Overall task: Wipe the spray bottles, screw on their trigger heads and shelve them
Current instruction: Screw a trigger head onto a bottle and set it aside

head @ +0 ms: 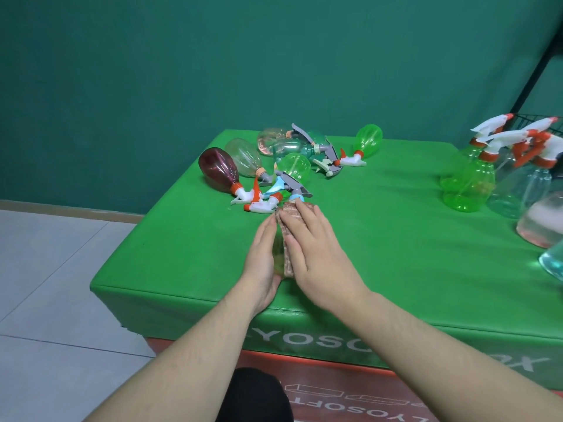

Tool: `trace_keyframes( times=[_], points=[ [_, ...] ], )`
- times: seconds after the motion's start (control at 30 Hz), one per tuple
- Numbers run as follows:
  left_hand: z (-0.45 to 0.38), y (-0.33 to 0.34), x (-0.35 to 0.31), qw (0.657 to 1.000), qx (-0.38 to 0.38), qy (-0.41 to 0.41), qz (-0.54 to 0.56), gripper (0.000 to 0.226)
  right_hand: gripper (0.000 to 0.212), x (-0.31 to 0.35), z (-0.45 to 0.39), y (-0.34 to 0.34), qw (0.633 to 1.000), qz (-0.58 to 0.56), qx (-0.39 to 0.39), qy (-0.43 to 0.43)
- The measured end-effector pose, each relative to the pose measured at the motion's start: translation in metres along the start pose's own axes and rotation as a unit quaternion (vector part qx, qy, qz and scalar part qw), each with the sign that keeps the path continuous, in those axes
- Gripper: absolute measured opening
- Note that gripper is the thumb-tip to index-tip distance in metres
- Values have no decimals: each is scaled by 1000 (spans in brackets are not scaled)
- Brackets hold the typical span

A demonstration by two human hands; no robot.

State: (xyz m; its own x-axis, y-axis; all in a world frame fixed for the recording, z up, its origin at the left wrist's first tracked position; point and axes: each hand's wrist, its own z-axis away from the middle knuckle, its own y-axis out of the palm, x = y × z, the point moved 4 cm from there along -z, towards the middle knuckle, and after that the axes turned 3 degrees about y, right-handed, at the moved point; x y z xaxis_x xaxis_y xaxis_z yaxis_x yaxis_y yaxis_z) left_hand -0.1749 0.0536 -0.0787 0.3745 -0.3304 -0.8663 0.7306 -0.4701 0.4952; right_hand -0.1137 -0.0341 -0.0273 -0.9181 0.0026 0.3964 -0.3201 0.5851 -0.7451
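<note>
A pale yellowish spray bottle (278,254) lies between my hands near the front of the green table (396,239), its blue collar and grey trigger head (294,187) pointing away. My left hand (263,263) holds the bottle's side. My right hand (310,248) presses a brown cloth (289,220) flat over the bottle. Beyond it lies a pile of bottles: a dark red one (217,167), a clear one (243,156), a green one (294,167) and another green one (368,138), with loose trigger heads (259,204).
Several upright bottles with white and orange trigger heads stand at the right: green ones (470,184) and clear ones (524,190). A black wire rack (536,120) rises behind them. Grey tiled floor lies to the left. The table front carries white lettering.
</note>
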Motion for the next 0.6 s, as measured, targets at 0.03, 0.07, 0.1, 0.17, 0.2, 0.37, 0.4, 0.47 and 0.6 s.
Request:
trace_keyframes(
  times=[0.03,0.07,0.1,0.17,0.2,0.37,0.4,0.47,0.6],
  points=[
    [0,0,0,1000,-2,2,-5,35,51,-1,5,2,1000,7,7,-4],
    [0,0,1,1000,-1,3,-8,38,53,-3,9,5,1000,13,21,-1],
    [0,0,1,1000,-1,3,-9,40,53,-6,14,8,999,21,37,3],
    [1,1,1,1000,1,0,-10,45,52,-8,22,13,998,44,50,-6],
    [1,1,1,1000,1,-1,-12,46,50,-8,26,14,997,55,49,-16],
    [1,-1,1,1000,-2,8,-3,65,49,-4,40,17,999,45,26,-6],
    [-1,-1,2,1000,1,8,-4,66,48,-3,41,16,999,43,19,3],
    [-3,-4,4,1000,5,3,-1,58,48,-1,41,16,999,40,11,21],
    [-6,-8,6,1000,13,-2,-3,42,48,0,32,14,999,20,-1,48]
  ],
)
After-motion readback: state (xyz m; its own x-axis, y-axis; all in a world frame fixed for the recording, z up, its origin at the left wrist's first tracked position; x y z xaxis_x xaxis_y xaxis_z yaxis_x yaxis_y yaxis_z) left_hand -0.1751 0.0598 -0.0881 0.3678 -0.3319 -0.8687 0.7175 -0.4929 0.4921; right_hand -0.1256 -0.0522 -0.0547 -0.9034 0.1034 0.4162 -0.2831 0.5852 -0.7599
